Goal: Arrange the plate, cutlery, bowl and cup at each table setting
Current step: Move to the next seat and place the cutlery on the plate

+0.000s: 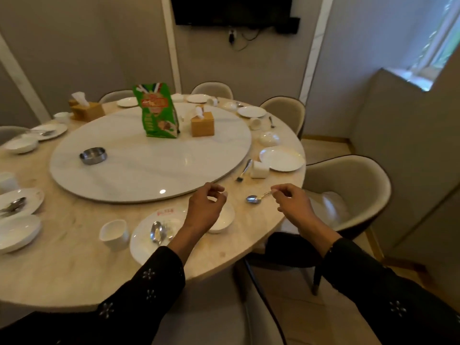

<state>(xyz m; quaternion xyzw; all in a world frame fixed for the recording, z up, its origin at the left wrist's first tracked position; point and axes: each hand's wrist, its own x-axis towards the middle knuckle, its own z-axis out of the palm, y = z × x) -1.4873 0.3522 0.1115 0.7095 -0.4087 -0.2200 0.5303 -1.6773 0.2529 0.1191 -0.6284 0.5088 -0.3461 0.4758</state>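
Here, a spoon held over the round table [74,257].
The right hand [291,202] pinches the spoon [254,199] by its handle; the left hand [205,210], fingers loosely curled and holding nothing, hovers above the bowl [225,219].

No text can be read anywhere. The green bag [159,110] standing on the white turntable [149,155], toward twelve o'clock of its middle, carries a red label band with pale lettering and more print below it, all too blurred to make out. The plate [146,235] at the near table setting has a small red printed mark at its twelve o'clock rim; its characters are too small and soft to tell.
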